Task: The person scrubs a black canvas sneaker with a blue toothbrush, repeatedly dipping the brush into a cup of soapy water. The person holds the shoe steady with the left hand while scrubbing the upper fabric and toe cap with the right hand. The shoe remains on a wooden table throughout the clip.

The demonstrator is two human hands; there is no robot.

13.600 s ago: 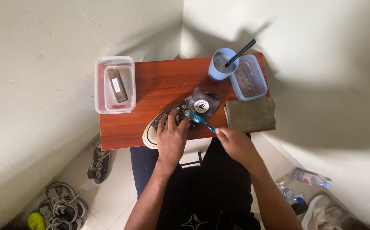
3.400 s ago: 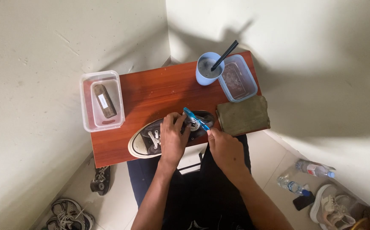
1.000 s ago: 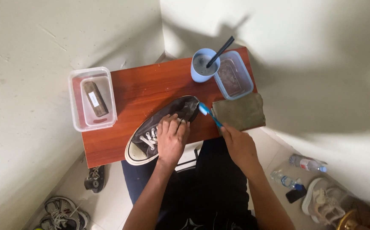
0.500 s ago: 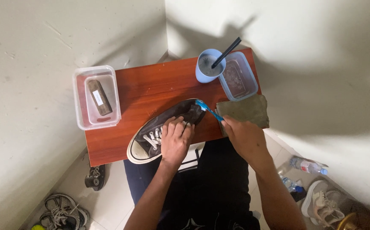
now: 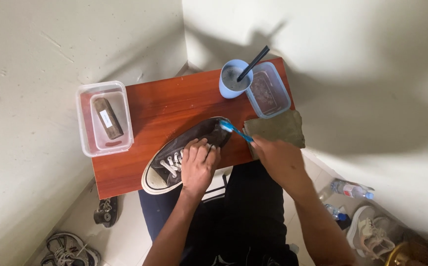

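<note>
On the small red table (image 5: 145,106), your left hand (image 5: 198,165) is pressing the dark sneaker (image 5: 187,152) overhanging the near edge while your right hand (image 5: 278,157) is gripping a blue toothbrush (image 5: 233,130) at its heel, so hard scrubbing could tip it off.

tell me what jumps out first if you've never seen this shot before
The dark sneaker lying on its side across the small red-brown table draws the eye, with the left hand pressing it down and the right hand working a blue toothbrush at its heel end. Behind it stand a blue cup holding a dark stick and a clear tub.
</note>
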